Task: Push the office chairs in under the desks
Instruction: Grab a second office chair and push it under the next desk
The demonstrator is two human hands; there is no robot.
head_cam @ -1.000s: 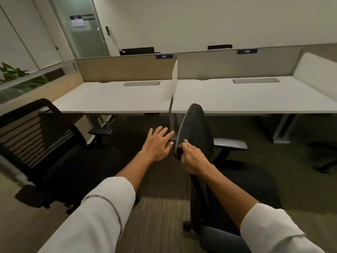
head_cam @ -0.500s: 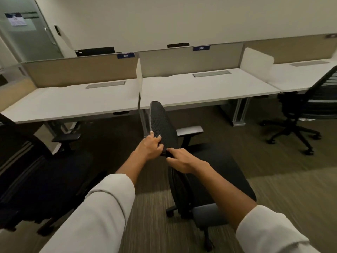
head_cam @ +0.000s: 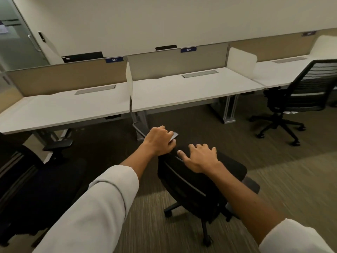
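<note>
Black mesh meets both our hands at the top of the middle chair (head_cam: 193, 187), the landmark for all that follows. Our left hand (head_cam: 159, 141) curls over the chair's upper left corner, fingers folded round the top edge and round the end of a grey armrest pad (head_cam: 174, 136) that pokes out beside the knuckles. Our right hand (head_cam: 201, 158) lies flatter on the backrest's top edge, fingers spread and only lightly bent, thumb pointing toward the left hand; it presses rather than grips. White sleeves (head_cam: 102, 203) cover both forearms to a little short of the wrists.

This chair stands on the carpet (head_cam: 284, 172) with its back toward us and its star base and castors showing below. It is not under any desk: it sits well in front of the desk labelled 308 (head_cam: 193, 92), roughly opposite that desk's left leg and the white divider (head_cam: 129, 79).

Left of the middle chair, a second dark chair (head_cam: 32, 179) stands out from the desk labelled 307 (head_cam: 65, 108). To the right and further back, a third chair (head_cam: 299, 99) with a slatted back stands close to the next desk (head_cam: 273, 73). Beyond the desks, beige screens (head_cam: 67, 75) run along a pale wall, and a glass door (head_cam: 16, 39) lies far left.
</note>
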